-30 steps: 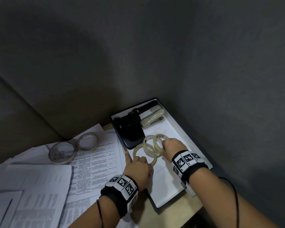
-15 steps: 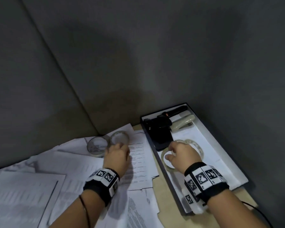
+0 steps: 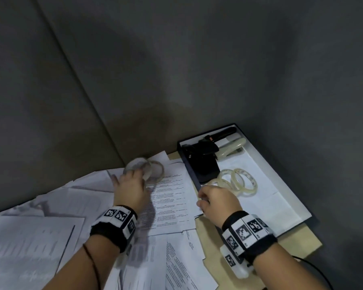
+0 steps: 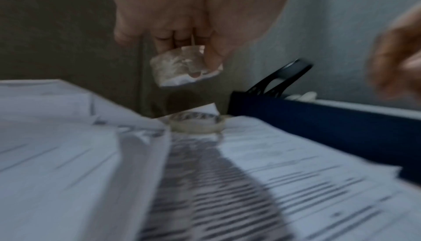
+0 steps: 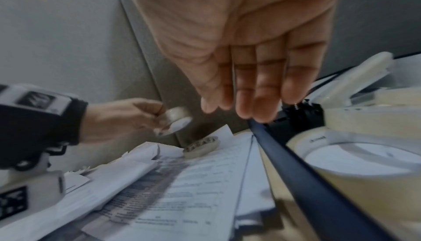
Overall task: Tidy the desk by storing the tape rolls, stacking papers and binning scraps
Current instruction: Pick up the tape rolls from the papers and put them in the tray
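Grey partitions are cornering the desk; left hand (image 3: pixel 132 190) is pinching a tape roll (image 3: pixel 137 166), tray (image 3: pixel 285 197) lying at three o'clock; right hand (image 3: pixel 219 200) hanging loose, empty.

I count five tape rolls (image 3: pixel 241 181): three in the tray (image 3: pixel 289 197), two outside it. I see two hands (image 3: pixel 218 200), one stapler (image 3: pixel 232 148).

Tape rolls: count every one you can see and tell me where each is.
5. Three overlap in the tray: one, one, one. The left hand holds one tape roll lifted, and one lies on the papers. More may be hidden.
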A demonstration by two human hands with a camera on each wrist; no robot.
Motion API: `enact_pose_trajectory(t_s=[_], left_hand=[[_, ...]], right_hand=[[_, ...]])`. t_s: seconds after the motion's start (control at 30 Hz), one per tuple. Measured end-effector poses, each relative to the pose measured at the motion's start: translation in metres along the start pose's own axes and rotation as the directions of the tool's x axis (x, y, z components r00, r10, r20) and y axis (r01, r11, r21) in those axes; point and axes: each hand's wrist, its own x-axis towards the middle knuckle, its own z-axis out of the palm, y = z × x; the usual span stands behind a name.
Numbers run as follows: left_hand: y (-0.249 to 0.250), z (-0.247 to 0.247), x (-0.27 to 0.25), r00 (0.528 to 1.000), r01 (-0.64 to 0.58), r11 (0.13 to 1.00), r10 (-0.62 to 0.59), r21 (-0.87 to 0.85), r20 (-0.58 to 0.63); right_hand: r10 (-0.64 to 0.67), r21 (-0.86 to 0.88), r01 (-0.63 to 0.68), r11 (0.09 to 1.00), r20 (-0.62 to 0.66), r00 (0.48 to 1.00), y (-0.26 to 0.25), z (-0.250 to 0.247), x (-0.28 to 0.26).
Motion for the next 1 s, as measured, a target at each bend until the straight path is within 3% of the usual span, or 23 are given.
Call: enact_pose_trajectory(t_s=[0.1,0.17,0.23,0.47,0.7,0.83,1.0], left_hand=[[0.029,-0.002,-0.019,0.960,-0.278,0.927,0.274,-0.253,-0.053],[0.046,0.001,-0.028,0.912,-0.399,0.876,0.410,-0.270,-0.017],[0.059,0.004,-0.032,0.881,-0.456,0.843,0.473,-0.285,-0.013],[0.092,0.009,-0.033,0.893,-0.423,0.816,0.450,-0.394,-0.027],[0.097,0.026,-0.039,0.896,-0.370,0.854,0.432,-0.366,0.101],[0.089,0.031,-0.037,0.914,-0.324,0.890,0.382,-0.321,0.137],[0.059,0.037,-0.024,0.960,-0.218,0.956,0.246,-0.199,0.132]], right_hand=[[-0.129,0.039,0.134,0.990,-0.097,0.987,-0.013,-0.002,0.001],[-0.195,0.008,0.198,0.980,-0.129,0.972,-0.018,-0.006,0.002],[-0.225,-0.060,0.220,0.974,-0.100,0.969,-0.016,-0.011,0.003],[-0.090,-0.137,0.085,0.987,-0.029,0.996,0.022,-0.035,-0.022],[0.146,-0.226,-0.136,0.965,0.026,0.989,0.062,-0.031,-0.064],[0.200,-0.295,-0.143,0.945,0.171,0.965,0.057,-0.006,-0.059],[0.149,-0.230,-0.112,0.967,0.147,0.978,0.049,-0.009,-0.041]])
